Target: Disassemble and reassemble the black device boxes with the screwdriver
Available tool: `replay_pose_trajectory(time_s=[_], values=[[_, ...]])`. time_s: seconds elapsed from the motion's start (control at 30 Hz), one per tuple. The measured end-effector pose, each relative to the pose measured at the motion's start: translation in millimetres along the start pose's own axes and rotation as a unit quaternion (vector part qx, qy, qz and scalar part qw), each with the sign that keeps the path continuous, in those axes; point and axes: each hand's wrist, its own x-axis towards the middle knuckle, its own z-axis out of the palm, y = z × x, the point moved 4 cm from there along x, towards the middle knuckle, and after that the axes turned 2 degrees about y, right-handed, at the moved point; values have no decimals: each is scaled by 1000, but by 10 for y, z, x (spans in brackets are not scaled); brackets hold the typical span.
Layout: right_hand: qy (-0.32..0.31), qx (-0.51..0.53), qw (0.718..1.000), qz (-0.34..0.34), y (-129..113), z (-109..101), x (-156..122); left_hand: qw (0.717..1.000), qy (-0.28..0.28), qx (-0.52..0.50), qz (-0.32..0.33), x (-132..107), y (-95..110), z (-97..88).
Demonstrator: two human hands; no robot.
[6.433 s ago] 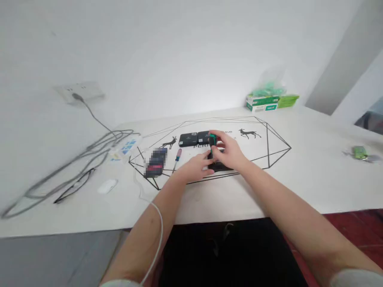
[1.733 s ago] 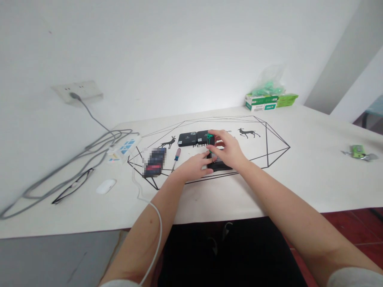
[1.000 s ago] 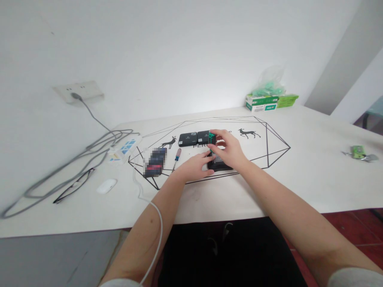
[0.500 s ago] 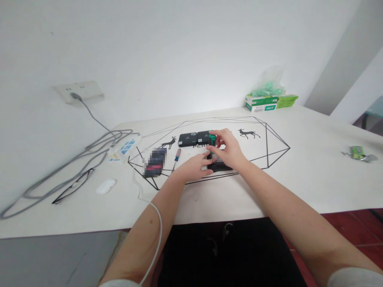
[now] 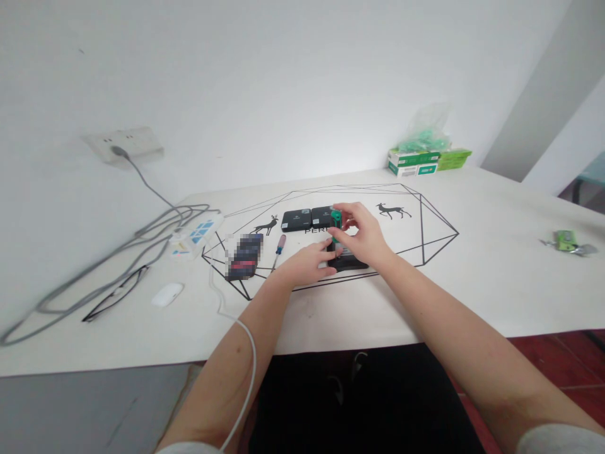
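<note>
Head-camera view: we work at a white tabletop, both bare hands meeting over a small black box that lies flat just in front of two matching black boxes. Our right hand pinches a green-handled screwdriver between thumb and fingertips, holding it upright with the tip down on the box, a stance that suits turning a screw from above. Our left hand rests on the tabletop against the box's left edge, its grip pressed to the casing, apparently to keep it from sliding or spinning under the tool; how far those fingers curl around the edge we cannot tell.

Left of the box lie a red-and-blue screwdriver within easy reach and a blurred dark packet; farther left sit a white mouse, a pair of glasses and a power strip. Far behind the box, to the right, green-and-white cartons stand against the wall.
</note>
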Motion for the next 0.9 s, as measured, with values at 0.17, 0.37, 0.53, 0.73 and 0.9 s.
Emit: replay_pose_trajectory(time_s=[0.17,0.37,0.53,0.73,0.9], values=[[-31,29,999,-6,-47,10,-21,1000,9,-14,-5,-4,6,-8],[-9,-17,999,-27,-55,-23,7,1000,14,-7,12,-2,7,-13],[-16,17,1000,-11,-51,-3,-8,1000,15,-12,1,1,-37,25],[-37,16,999,-18,-53,20,-10,1000,14,-18,2,16,-31,28],[-27,15,999,-8,-4,31,-12,999,20,-32,-11,21,-10,-11]])
